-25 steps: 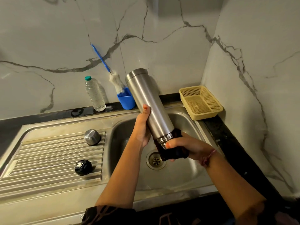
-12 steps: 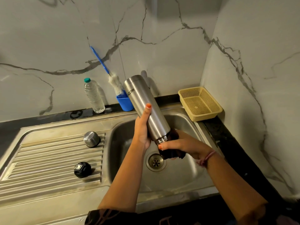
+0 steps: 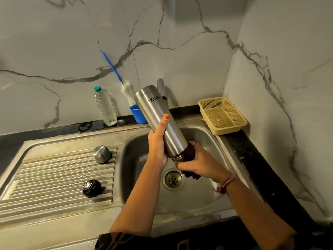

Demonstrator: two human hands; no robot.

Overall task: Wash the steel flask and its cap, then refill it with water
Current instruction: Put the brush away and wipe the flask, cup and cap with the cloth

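Flask [image 3: 162, 123] lowered toward sink [image 3: 198, 201], inverted; left hand [image 3: 157, 147] grips body, right hand [image 3: 196, 164] clasps dark scrubber [image 3: 190, 153] at neck (exterior washing underway).

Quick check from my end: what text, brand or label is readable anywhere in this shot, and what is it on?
"MILTON": printed on the steel flask, upside down, since the left hand holds it mouth-down over the sink.
Black inner cap on the drainboard: a pale label on top, too small to read.
Plastic bottle: no label readable.
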